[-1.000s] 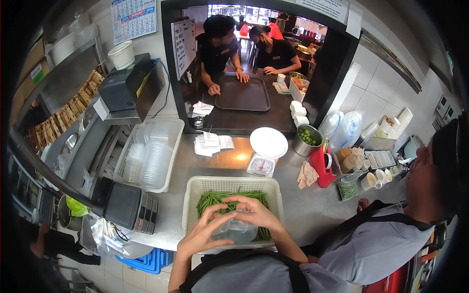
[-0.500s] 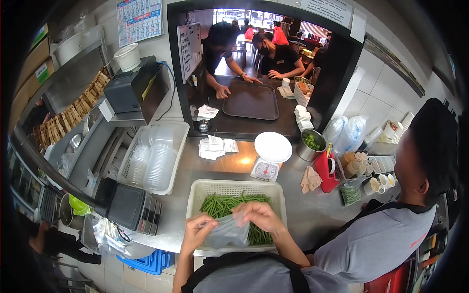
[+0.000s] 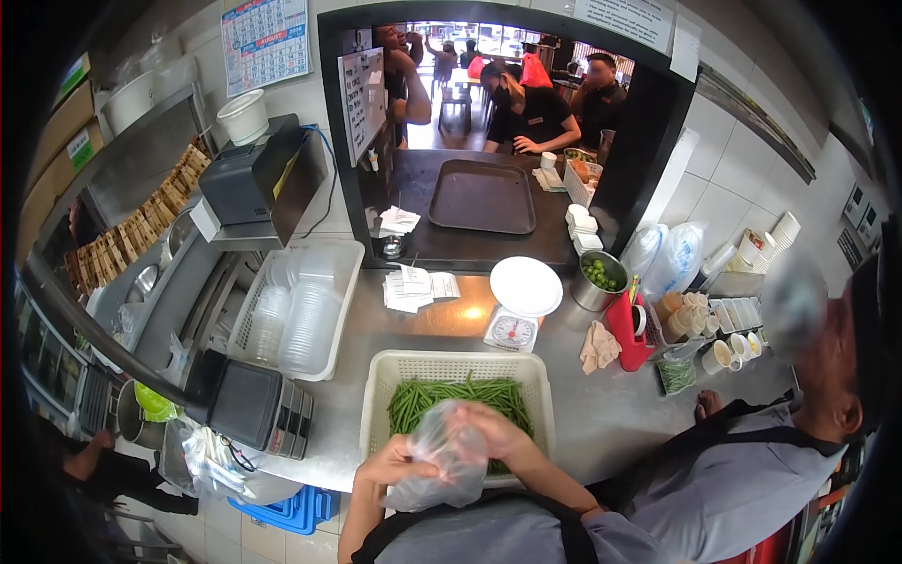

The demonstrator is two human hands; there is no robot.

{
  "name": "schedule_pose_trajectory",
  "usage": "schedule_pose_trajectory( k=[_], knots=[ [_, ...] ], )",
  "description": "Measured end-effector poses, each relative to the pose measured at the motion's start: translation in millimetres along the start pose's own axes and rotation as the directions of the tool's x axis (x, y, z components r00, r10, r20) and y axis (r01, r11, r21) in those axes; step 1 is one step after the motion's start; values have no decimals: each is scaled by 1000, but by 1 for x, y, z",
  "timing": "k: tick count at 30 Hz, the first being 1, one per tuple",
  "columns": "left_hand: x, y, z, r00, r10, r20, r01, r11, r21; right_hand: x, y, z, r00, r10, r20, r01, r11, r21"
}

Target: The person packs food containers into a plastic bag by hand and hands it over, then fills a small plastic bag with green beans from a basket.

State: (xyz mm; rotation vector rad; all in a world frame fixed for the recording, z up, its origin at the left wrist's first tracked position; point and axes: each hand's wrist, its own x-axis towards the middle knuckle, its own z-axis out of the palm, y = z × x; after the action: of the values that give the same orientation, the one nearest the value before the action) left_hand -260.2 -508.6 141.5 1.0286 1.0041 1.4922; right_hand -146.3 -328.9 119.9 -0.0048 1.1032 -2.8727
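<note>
A clear plastic bag [image 3: 438, 470] is held in front of me, over the near side of a white perforated basket [image 3: 376, 378]. Green beans [image 3: 489, 393] fill the basket. My left hand [image 3: 399, 465] is closed on the bag's left side, with the thumb showing on top. My right hand [image 3: 493, 434] is at the bag's upper right, its fingers curled and partly seen through the plastic. Whether those fingers are inside the bag or behind it, I cannot tell. The bag looks puffed out and holds no beans that I can see.
A kitchen scale [image 3: 512, 331] with a white plate [image 3: 526, 287] stands behind the basket. Plastic containers [image 3: 313, 320] fill a crate on the left. A co-worker in a grey shirt [image 3: 752, 479] stands close on my right. A dark tray [image 3: 481, 195] lies in the serving window.
The bag has changed from flat and stretched to puffed out and raised. My left hand has moved lower and my right fingers are now covered by plastic. The person behind the tray has drawn back.
</note>
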Motion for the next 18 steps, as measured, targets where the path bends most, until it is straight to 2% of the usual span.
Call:
schedule_pose_trajectory(
  k=[1,2,3,5,6,8,9,11,12,13,14,15,16,18],
  knots=[
    [0,5,3,999,26,-46,-32,988,-149,-1,0,13,999,27,-30,-28,999,-21],
    [1,9,3,994,45,-94,-71,954,-292,1,1,11,976,74,205,-63,996,-58],
    [-1,13,-1,987,-68,-145,5,918,-396,2,5,5,896,126,425,-90,991,-102],
    [-3,-10,-3,947,-124,-298,-39,871,-489,3,11,-6,740,107,664,43,978,-206],
    [-3,-16,-3,916,-159,-368,-67,845,-531,4,10,-8,703,42,710,195,949,-249],
    [-2,-20,-6,982,-80,-169,-8,885,-466,2,10,-5,671,-128,730,302,947,-112],
    [-2,-21,-6,997,-47,-64,15,903,-429,-3,6,12,692,-229,685,259,964,61],
    [-9,-46,-14,994,90,62,-49,874,-483,-26,-2,31,917,-199,346,133,969,207],
    [-12,-55,-16,980,161,121,-77,855,-513,-27,8,21,915,-180,361,98,968,232],
    [-17,-41,0,994,108,-28,-109,883,-457,-25,14,15,912,-162,377,65,964,257],
    [-23,-27,15,983,52,-177,-119,911,-394,-31,19,11,968,-89,234,48,983,176],
    [-17,-29,9,992,127,-28,-127,909,-396,-35,16,19,996,-14,85,5,995,104],
    [-9,-31,2,973,198,120,-134,906,-401,-32,11,14,995,7,96,-11,999,33],
    [4,-39,-10,857,322,401,-142,898,-417,-26,5,1,993,54,109,-43,994,-105]
  ],
)
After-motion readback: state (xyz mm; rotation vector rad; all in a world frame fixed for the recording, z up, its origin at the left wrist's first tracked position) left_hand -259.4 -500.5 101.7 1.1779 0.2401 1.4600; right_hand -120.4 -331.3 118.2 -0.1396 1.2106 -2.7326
